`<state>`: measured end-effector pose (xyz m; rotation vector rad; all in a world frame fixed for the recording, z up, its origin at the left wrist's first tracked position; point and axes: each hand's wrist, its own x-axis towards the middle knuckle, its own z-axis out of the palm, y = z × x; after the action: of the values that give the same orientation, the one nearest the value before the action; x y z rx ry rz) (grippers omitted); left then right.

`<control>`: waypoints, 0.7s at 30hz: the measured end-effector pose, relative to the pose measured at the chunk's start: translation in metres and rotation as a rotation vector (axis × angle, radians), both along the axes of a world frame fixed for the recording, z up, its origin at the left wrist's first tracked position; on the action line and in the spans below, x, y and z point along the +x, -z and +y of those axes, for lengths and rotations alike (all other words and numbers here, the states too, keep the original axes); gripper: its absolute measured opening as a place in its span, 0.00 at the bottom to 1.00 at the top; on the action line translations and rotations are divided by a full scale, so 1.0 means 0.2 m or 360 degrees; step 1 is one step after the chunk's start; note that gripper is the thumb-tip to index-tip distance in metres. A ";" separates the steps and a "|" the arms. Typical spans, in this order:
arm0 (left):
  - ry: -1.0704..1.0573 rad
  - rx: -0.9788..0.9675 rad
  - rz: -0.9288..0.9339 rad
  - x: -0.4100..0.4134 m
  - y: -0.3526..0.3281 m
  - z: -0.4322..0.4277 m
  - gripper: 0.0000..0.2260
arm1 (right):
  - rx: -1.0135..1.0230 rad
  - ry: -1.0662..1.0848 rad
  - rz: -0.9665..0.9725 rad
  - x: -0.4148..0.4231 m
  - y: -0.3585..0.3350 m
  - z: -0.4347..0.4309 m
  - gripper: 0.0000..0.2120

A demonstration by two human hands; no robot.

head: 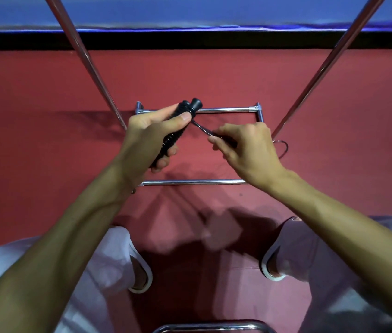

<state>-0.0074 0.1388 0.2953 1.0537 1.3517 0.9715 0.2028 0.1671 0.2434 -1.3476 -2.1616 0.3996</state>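
Above a red floor (pixel 45 152), a black ribbed handle (pixel 171 140) is gripped by the left hand (pixel 146 133), long axis slanting up-right. Its thin cable (pixel 199 128), running rightward, is pinched by the right hand (pixel 245 150).

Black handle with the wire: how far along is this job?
Done: the wire already joins the black handle below its cap. In hand: the left hand grips the handle while the right hand pinches the wire. Left, probably: a loose wire loop lies on the red floor.
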 end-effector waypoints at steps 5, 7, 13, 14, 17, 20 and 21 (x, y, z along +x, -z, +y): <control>-0.0074 0.0103 0.0073 0.02 0.01 -0.01 0.12 | -0.1515 0.0006 0.1094 -0.04 -0.12 0.01 0.15; -0.0120 0.0197 0.0152 0.04 0.02 -0.01 0.12 | -0.1897 0.0081 0.1227 -0.04 -0.14 0.02 0.15; -0.0203 0.0302 0.0370 0.05 0.10 0.00 0.15 | -0.1423 0.0060 0.0871 -0.06 -0.13 0.00 0.17; -0.0213 0.0290 0.0374 0.05 0.10 0.00 0.15 | -0.1255 0.0041 0.0723 -0.07 -0.13 -0.02 0.15; -0.0188 0.0296 0.0358 0.05 0.11 0.00 0.13 | -0.0814 -0.0035 0.0221 -0.05 -0.13 -0.05 0.12; -0.0153 0.0289 0.0368 0.05 0.12 0.00 0.12 | -0.0659 -0.0093 -0.0002 -0.03 -0.12 -0.05 0.15; -0.0147 0.0281 0.0393 0.05 0.13 0.01 0.13 | -0.0645 -0.0100 -0.0024 -0.03 -0.12 -0.04 0.15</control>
<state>0.0033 0.1399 0.2686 1.2868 1.5484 1.0706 0.1976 0.1585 0.2680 -1.4948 -2.2176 0.8931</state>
